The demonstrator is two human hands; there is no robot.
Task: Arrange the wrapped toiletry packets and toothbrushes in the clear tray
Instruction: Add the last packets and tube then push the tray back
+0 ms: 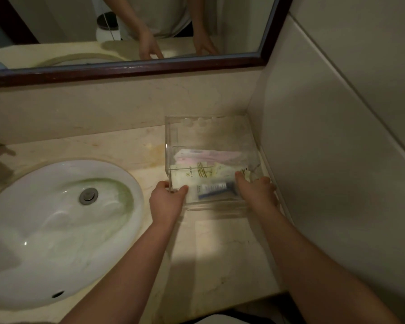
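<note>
The right hand (pixel 257 190) hides the packets (pixel 248 174) at the clear tray's (pixel 171 136) corner.

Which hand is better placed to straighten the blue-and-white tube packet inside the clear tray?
Probably the right hand: its fingers reach inside the clear acrylic tray, beside the blue-and-white tube packet. The left hand grips the tray's front-left corner.

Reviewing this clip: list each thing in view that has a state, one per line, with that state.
Clear tray: upright on the counter in the corner, gripped at both near corners.
Left hand: closed on the tray's near left corner.
Right hand: on the tray's near right corner, fingers over the rim.
Wrapped packets: lying flat inside the tray.
Toothpaste tube: lying flat at the tray's front.
Sink: empty, dry-looking, tap not running.
Drain plug: seems down.
</note>
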